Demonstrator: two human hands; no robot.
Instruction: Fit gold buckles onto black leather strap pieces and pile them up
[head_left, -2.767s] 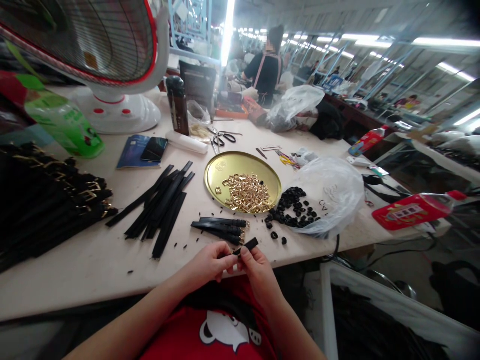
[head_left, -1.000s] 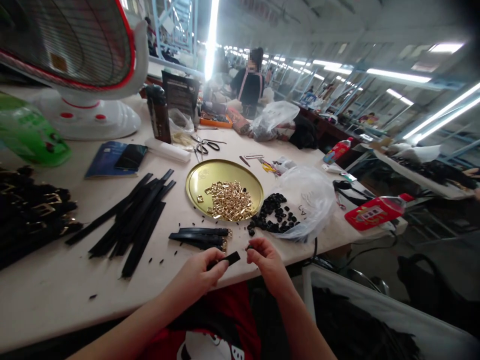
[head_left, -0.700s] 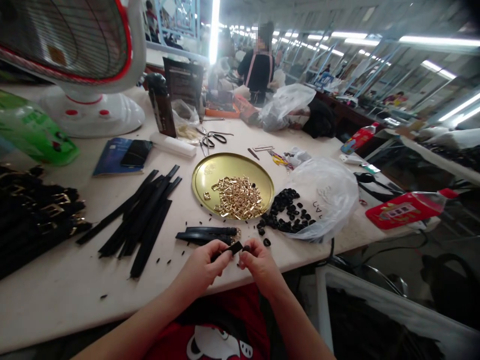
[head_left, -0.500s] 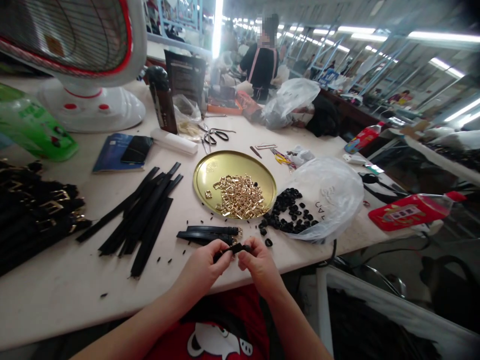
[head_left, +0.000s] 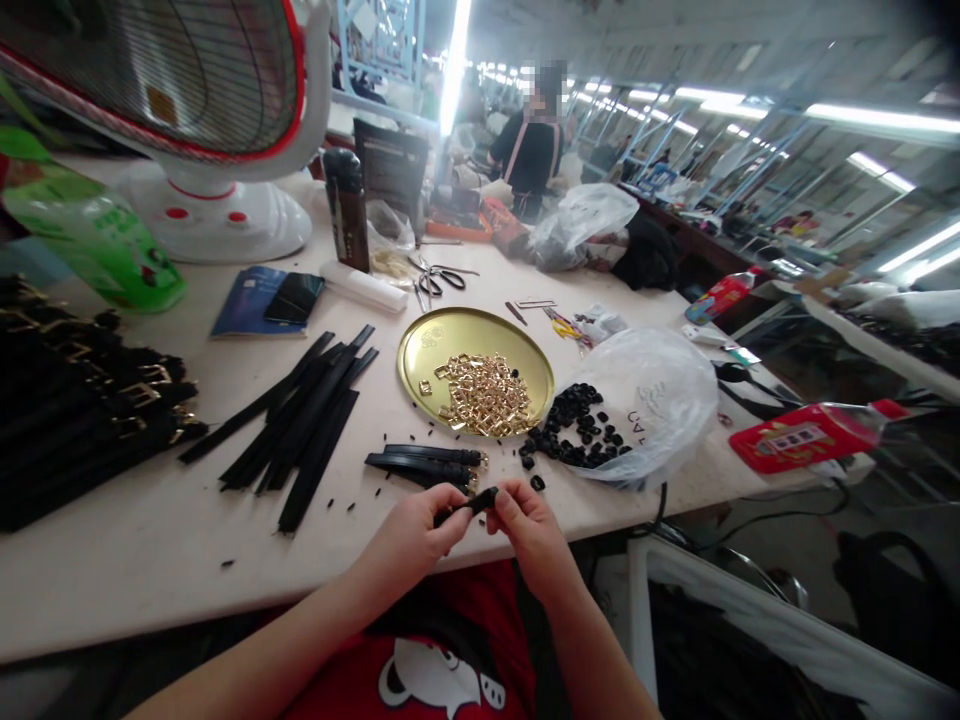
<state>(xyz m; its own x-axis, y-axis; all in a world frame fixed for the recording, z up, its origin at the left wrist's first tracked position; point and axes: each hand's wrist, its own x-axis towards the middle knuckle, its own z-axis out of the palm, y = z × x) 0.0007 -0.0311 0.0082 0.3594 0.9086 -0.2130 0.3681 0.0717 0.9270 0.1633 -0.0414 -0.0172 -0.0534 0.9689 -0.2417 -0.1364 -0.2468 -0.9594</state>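
A short black strap (head_left: 477, 501) is held between both hands at the table's front edge. My left hand (head_left: 420, 527) pinches it from the left; my right hand (head_left: 527, 520) has thumb and fingers closed on its other end. The fingers hide most of the strap, so any buckle on it cannot be made out. Just beyond my hands lie several black straps with gold buckles (head_left: 427, 462). A round gold tray (head_left: 414, 345) behind them carries a heap of gold buckles (head_left: 487, 395). Small black loops (head_left: 577, 420) spill from a clear plastic bag (head_left: 667, 400) on the right.
Loose black strips (head_left: 300, 430) lie left of the tray, and a pile of buckled straps (head_left: 97, 400) fills the left edge. A fan (head_left: 217, 215), a green bottle (head_left: 112, 240), scissors (head_left: 446, 278) and a red bottle (head_left: 810, 437) stand or lie around. A person (head_left: 532, 150) is in the background.
The view has shifted slightly, so the table things appear a little to the right. Both hands stay on the strap, which is now tilted up toward the right hand.
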